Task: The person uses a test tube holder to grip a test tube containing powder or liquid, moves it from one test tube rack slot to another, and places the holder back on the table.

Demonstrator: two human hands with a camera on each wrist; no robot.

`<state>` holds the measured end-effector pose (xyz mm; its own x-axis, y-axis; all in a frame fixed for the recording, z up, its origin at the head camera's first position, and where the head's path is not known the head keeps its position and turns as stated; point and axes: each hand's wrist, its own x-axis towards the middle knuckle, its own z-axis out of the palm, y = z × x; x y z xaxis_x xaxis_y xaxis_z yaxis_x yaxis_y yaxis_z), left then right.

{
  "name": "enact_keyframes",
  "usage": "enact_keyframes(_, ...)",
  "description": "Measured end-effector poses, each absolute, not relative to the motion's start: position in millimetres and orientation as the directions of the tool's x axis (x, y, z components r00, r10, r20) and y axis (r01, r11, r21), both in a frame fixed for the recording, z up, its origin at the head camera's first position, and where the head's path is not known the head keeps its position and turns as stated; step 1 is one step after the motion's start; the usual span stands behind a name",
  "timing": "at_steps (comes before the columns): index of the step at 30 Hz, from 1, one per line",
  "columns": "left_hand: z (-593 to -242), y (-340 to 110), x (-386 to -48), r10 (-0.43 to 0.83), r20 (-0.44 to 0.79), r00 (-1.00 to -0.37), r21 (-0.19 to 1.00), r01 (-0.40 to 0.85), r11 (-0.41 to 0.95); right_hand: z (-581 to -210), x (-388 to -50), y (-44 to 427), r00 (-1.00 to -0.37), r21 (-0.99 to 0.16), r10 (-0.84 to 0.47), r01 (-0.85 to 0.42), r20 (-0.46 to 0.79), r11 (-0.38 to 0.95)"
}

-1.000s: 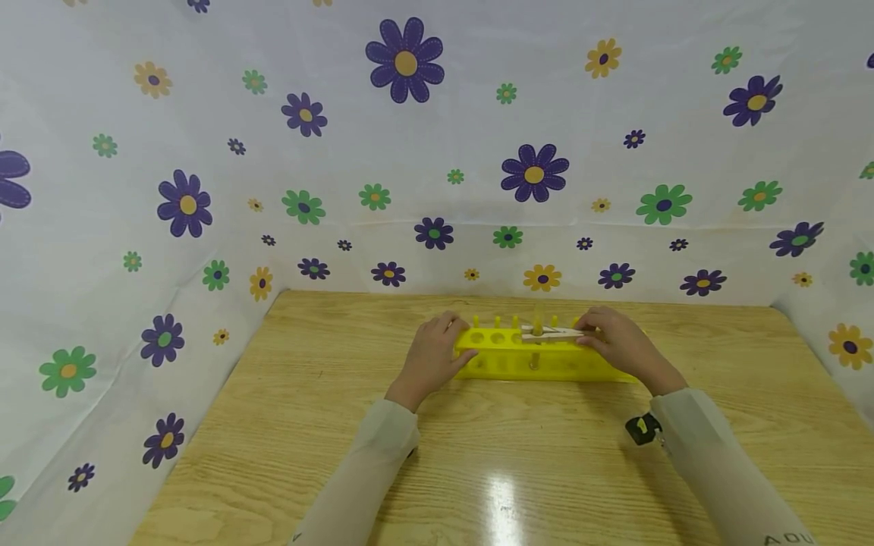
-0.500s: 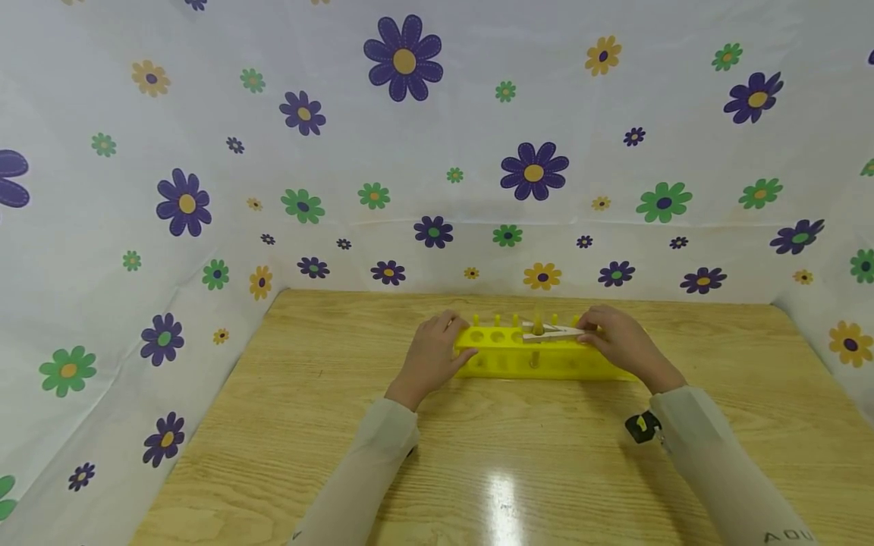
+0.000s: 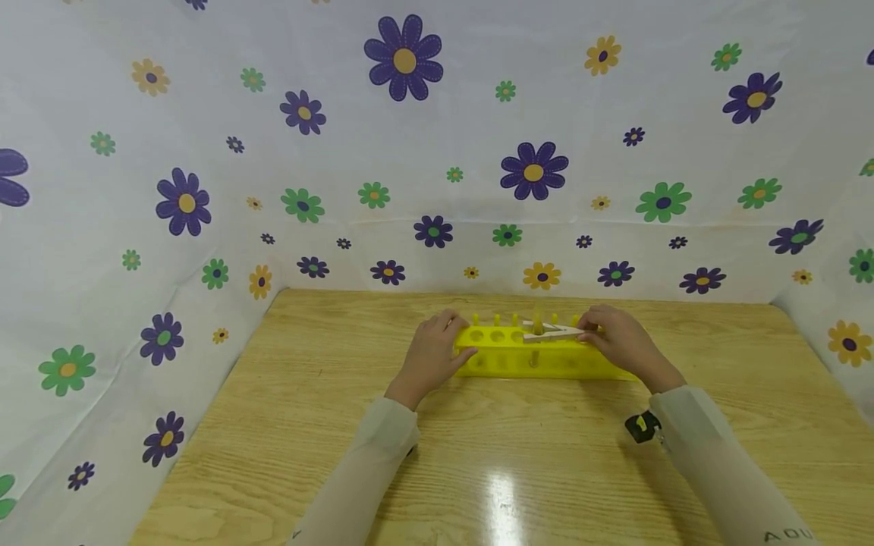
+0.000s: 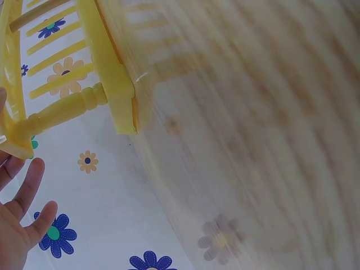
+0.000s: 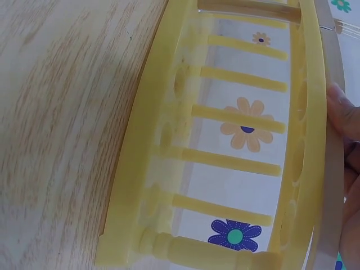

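A yellow test tube rack stands near the back of the table. My left hand grips its left end, thumb on the front and fingers over the top; in the left wrist view some fingers show beside the rack's end. One test tube stands upright in a middle hole. My right hand pinches a wooden test tube clamp that lies level just above the rack's top. The clamp's two arms spread on either side of the tube's upper part. In the right wrist view, the tube crosses the rack's top.
The wooden table runs back to a white cloth with printed flowers, which also closes off both sides. Short yellow pegs line the rack's back. A small dark device sits at the right wrist.
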<state>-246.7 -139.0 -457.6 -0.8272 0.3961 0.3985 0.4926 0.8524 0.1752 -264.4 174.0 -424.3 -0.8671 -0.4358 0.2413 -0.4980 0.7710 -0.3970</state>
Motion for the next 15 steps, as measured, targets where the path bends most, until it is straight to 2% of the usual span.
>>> enact_keyframes(15,-462,-139,-249,0.387,0.38,-0.84,0.183,0.478,0.859,-412,-264,174,-0.877,-0.393,-0.425,-0.48,0.224,0.784)
